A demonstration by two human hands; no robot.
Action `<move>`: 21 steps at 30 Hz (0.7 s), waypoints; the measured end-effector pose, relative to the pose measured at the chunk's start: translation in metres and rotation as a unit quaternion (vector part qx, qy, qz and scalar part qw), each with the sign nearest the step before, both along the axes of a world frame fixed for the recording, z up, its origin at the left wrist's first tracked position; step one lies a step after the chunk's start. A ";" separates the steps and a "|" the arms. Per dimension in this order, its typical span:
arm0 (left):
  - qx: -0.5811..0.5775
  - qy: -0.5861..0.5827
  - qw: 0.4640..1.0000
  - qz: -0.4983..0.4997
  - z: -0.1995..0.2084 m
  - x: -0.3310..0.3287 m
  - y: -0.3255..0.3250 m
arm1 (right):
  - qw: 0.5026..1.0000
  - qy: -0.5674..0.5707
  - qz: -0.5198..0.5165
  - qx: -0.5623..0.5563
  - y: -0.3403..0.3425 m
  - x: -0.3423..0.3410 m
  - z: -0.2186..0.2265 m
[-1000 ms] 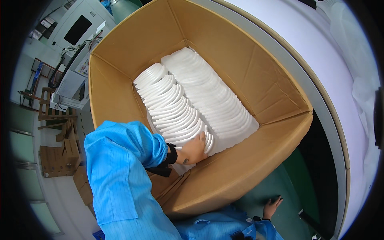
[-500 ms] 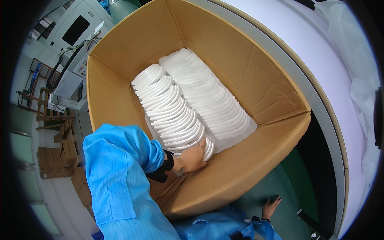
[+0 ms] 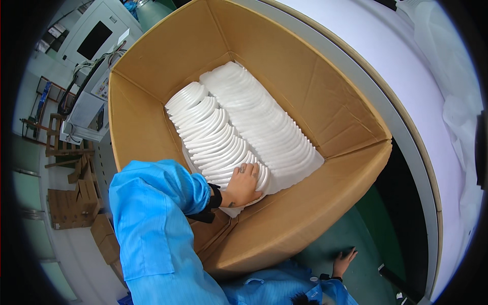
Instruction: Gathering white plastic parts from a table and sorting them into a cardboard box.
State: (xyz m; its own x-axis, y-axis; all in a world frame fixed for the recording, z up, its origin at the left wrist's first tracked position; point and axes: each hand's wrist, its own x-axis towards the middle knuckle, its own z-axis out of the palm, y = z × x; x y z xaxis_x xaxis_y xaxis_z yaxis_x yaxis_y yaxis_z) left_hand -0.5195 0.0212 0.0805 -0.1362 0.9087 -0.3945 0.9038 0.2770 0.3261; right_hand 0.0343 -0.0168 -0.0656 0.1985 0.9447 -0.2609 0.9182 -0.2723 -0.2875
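Observation:
Inside the large cardboard box [image 3: 305, 213], a row of white, glossy, round-edged plate-like pieces [image 3: 206, 122] stands stacked on edge. Alongside it runs a second row wrapped in translucent white foam sheet [image 3: 264, 117]. At the near end of the glossy row, my left hand [image 3: 244, 184] lies over the pieces, fingers bent across their far side and thumb at the near side. What sits under the palm is hidden. Outside the box, at the lower right, my right hand [image 3: 344, 262] hangs with its fingers apart and holds nothing.
Tall box walls surround the rows. Right of the box curves a long white-topped table [image 3: 406, 86] with translucent sheeting [image 3: 452, 101] at its far side. A grey machine cabinet [image 3: 96, 38] stands at the far left, with cardboard boxes [image 3: 73, 206] below it.
My left hand has risen from low at the near end of the row onto the tops of the pieces. Some white wrap now shows below my wrist. My right hand stays put.

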 end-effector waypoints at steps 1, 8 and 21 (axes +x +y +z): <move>0.027 0.009 0.999 -0.029 -0.004 -0.002 -0.001 | 1.000 0.001 0.001 0.001 0.000 0.000 -0.001; 0.122 0.099 0.982 -0.108 -0.037 -0.004 -0.016 | 1.000 0.012 0.014 0.008 0.000 0.005 -0.003; 0.204 -0.023 0.826 -0.526 -0.038 -0.062 -0.011 | 0.999 0.015 0.041 -0.020 -0.001 0.019 -0.001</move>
